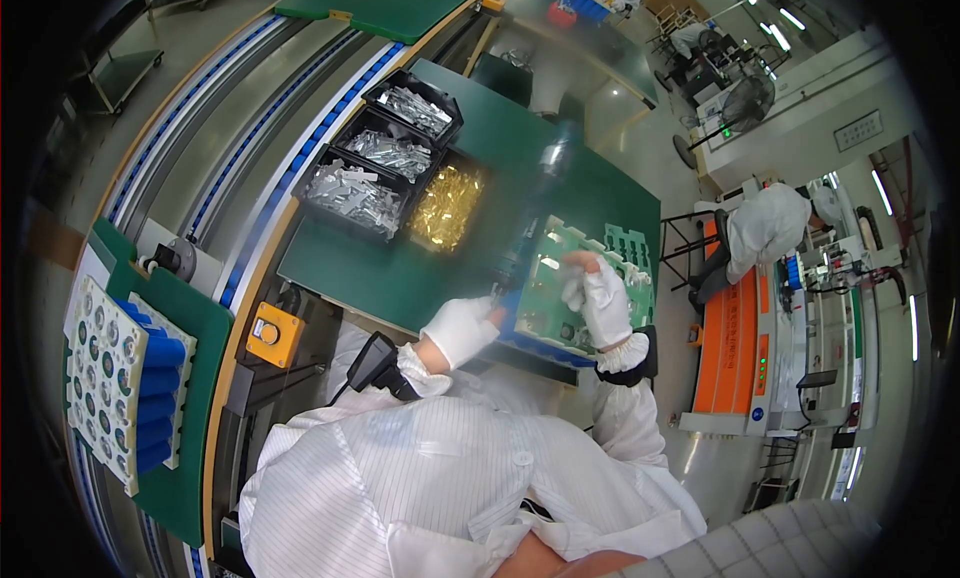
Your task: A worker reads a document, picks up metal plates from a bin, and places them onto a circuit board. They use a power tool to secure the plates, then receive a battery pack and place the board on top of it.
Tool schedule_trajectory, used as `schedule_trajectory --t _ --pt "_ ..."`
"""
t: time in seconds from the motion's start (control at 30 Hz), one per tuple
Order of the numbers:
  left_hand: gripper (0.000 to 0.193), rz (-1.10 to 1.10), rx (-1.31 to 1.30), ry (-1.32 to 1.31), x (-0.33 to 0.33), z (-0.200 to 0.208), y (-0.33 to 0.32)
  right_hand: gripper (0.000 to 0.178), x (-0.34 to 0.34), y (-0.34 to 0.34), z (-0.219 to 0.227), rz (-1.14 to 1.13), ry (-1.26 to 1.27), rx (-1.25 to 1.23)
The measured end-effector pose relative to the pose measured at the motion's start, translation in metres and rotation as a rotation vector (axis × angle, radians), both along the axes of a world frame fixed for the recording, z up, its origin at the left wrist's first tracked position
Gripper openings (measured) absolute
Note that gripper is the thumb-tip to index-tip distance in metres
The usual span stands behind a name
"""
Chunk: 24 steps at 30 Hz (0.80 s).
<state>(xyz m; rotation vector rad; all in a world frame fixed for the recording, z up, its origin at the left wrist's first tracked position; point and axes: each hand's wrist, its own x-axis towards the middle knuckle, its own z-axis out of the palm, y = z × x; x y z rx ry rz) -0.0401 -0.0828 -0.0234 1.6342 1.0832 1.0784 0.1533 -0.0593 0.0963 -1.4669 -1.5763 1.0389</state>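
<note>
At the green counter [345,263], my right hand [602,303] hovers half-curled over a pale-green panel [541,296], left hand [460,333] beside it, both grips unclear.

A white-gloved right hand [604,303] is over a flat, rectangular green panel [545,300], a white-gloved left hand [464,330] just beside it.

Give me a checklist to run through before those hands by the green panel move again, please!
1. Left hand and right hand gloved: ok, both in white.
2. Right hand clear of the green panel: not ok, it is over it.
3. Left hand's fingertips free: cannot tell, blurry there.
4. Silver metal strips available: ok, piled up.
5. Gold-coloured metal pieces available: ok, piled up.
</note>
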Motion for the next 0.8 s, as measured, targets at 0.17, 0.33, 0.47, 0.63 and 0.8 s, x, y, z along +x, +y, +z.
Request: schedule_trajectory --t 0.17,0.33,0.47,0.63,0.8 --pt "0.024 -0.023 0.173 0.095 -0.006 0.045 -0.010 0.062 -0.008 0.017 -0.008 0.077 0.334 -0.041" --pt "0.022 -0.115 0.272 0.194 -0.003 0.061 -0.011 0.070 -0.017 0.019 0.006 0.170 0.762 0.032" --pt "0.023 -0.063 0.372 0.238 0.006 0.062 -0.003 0.063 -0.032 0.005 0.033 0.137 0.800 -0.020" --pt "0.019 0.020 0.248 0.045 0.019 0.060 0.005 0.038 -0.032 0.022 0.039 0.022 0.947 0.130" --pt "0.025 0.230 -0.111 -0.159 0.033 0.030 0.027 0.031 -0.019 0.061 0.054 -0.203 0.917 0.497"
